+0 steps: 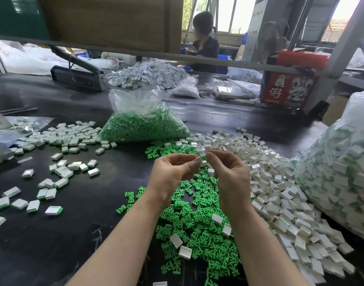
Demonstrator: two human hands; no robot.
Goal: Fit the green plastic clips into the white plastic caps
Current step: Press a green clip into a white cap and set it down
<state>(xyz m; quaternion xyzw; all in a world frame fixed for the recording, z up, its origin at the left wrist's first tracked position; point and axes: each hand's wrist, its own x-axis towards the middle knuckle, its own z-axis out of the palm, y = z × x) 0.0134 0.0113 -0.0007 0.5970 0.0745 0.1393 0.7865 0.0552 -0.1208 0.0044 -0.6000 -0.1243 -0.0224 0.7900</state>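
View from a head-worn camera, looking down at two bare forearms over a dark, matte work surface (78, 234). Both hands are raised above the piles & meet at their fingertips. The left hand (173, 174) has fingers curled, thumb & forefinger pinching one side of a small white rectangular plastic cap (202, 162). The right hand (228, 172) pinches the cap's other side, w/ its other fingers curled in; a second white piece (211, 172) sits just under its fingers. Can't tell whether a green clip is in the pinched cap.

Below & between the arms lies a loose heap of bright green branched plastic clips (199, 230), w/ a few white caps on top. To the right, touching that heap, a big spread of empty white plastic caps (280, 195). Far right, a bulging clear plastic bag of white-and-green pieces (342, 172). Behind the hands, an open clear plastic bag full of green clips (144, 124). To the left, scattered finished white caps w/ green edges (59, 162).

In the background, a seated person (203, 40) & a red printed box (288, 87).
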